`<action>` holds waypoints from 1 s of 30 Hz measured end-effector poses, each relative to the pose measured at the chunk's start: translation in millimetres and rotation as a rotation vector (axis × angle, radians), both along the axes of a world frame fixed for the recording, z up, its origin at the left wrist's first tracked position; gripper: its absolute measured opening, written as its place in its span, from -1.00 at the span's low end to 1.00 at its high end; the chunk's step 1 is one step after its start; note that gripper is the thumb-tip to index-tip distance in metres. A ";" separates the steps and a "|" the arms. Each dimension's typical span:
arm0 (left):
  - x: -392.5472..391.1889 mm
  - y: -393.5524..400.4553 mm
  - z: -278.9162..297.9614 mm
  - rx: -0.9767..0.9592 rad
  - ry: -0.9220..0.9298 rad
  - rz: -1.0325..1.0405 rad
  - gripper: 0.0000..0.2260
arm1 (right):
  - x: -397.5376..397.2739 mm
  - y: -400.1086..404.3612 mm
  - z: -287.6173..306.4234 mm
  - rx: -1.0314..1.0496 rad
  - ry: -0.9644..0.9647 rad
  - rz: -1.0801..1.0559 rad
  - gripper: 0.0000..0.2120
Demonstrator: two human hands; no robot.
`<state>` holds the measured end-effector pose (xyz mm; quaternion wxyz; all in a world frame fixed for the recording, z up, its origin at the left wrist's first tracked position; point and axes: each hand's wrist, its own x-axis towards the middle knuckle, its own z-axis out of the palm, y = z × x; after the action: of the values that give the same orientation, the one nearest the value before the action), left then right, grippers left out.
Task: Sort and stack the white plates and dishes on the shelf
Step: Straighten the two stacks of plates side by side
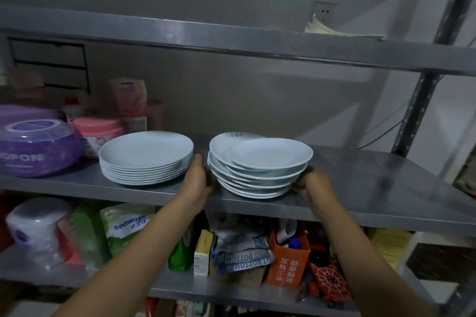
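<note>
Gripped an uneven stack of deep dishes (257,170) on the steel shelf (386,188), left hand (198,177) and right hand (314,183) clamped on opposite sides. Stood just beside a neat stack of flat plates (145,159).

Taking the grey metal shelf (360,183) as the landmark: on it stand two stacks of plain pale bluish-white ware, the flat plates (146,158) toward its left and the deeper dishes (260,166) at its middle; a faint grey mark shows on the rim of one upper dish. At the shelf's far left sits a purple tub (36,152) with white lettering, and behind the plates a pink-lidded jar (99,128) and a pink pouch (128,100). Below the shelf are a green-and-white pouch (126,226), an orange box (288,262) with white characters, and a red pack (329,278) patterned with a white spider web.
</note>
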<state>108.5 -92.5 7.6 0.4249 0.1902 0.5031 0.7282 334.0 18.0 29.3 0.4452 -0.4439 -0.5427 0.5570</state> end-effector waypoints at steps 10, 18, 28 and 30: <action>-6.7 18.1 40.0 0.030 0.446 0.189 -0.53 | -18.1 14.3 34.3 0.158 0.304 -0.021 -0.83; -13.9 35.8 45.2 -0.025 0.389 0.049 -0.45 | -27.0 27.8 35.0 0.256 0.119 0.051 -0.94; -1.1 33.9 31.8 -0.002 0.227 0.050 -0.72 | -43.2 25.8 17.3 0.259 -0.078 0.080 -0.66; 1.4 35.7 27.4 -0.016 0.232 0.073 -0.72 | -43.3 22.4 16.7 0.286 -0.099 0.063 -0.74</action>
<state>109.8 -56.8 35.0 0.3382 0.2515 0.5612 0.7123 290.6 40.4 46.0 0.4590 -0.3856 -0.6514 0.4651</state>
